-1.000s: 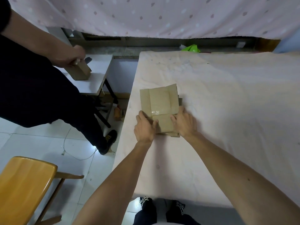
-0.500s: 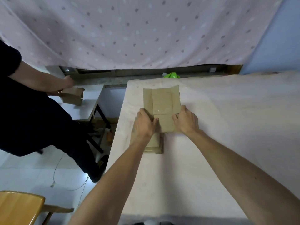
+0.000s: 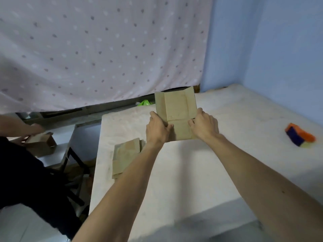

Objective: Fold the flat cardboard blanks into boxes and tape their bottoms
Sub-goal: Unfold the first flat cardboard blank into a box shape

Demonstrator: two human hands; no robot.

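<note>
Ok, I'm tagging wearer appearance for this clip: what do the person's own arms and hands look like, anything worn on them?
Both are bare. The left hand and right hand carry no gloves, and no rings show on the visible fingers. The left forearm and right forearm have no sleeves, watch or bands in view; the right forearm has one small spot.

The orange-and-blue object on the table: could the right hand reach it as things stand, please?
Probably, but not freely: the right hand grips the blank, so it would have to let go first. The table between it and the orange-and-blue object shows nothing in the way.
</note>
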